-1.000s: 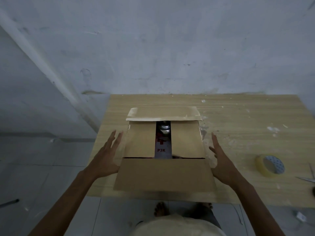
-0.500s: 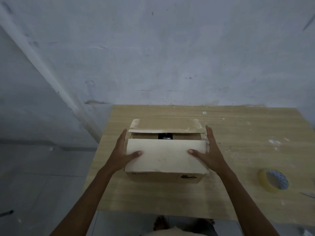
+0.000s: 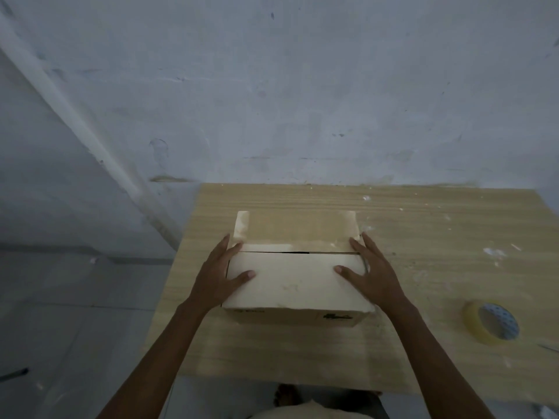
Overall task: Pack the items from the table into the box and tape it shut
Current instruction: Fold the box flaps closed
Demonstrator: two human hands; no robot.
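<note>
Tan box (image 3: 295, 279), yellowish tape roll (image 3: 491, 322)

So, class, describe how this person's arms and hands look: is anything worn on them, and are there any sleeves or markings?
The left forearm and right forearm are bare to the frame edge, with no sleeves. The left hand and right hand wear no gloves. No watch, bracelet, ring or marking is visible, though the picture is dim. A light-coloured garment shows at the bottom edge.

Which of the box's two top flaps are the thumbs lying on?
The near flap, the paler one nearer the camera: left hand and right hand each lay a thumb on it. The far flap carries none.
</note>
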